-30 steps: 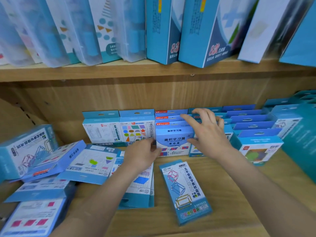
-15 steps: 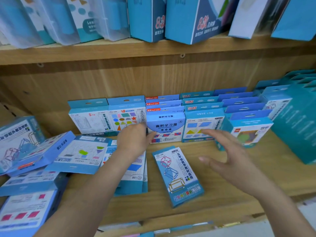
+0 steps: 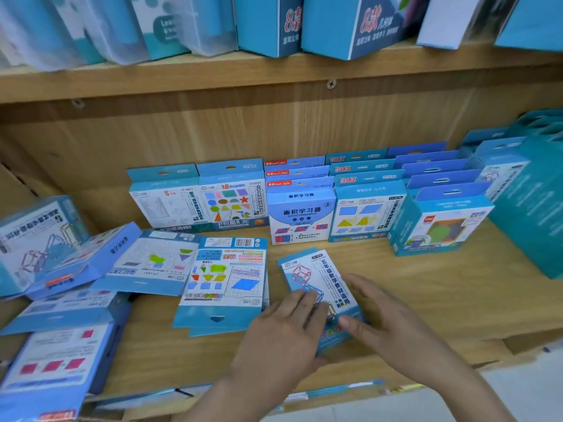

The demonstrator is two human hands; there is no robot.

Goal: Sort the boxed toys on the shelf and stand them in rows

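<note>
A flat blue boxed toy with a cube-frame picture (image 3: 316,277) lies face up near the front of the wooden shelf (image 3: 441,300). My left hand (image 3: 283,333) rests on its near left part with straight fingers. My right hand (image 3: 380,318) touches its right edge, fingers extended. Behind stand rows of upright blue boxes: a shapes box (image 3: 233,197), an area-learner box (image 3: 301,216), a trapezoid box (image 3: 367,213) and a box with a round picture (image 3: 441,223).
Several boxes lie flat or tilted at the left, among them one with a barcode (image 3: 225,278) and a slanted pile (image 3: 61,257). Tall teal boxes (image 3: 536,202) stand at the right. An upper shelf (image 3: 274,71) carries larger boxes overhead.
Both hands have drawn back from the standing rows to the lying cube-frame box. The left hand left the area-learner box; the right came down from the back rows.
</note>
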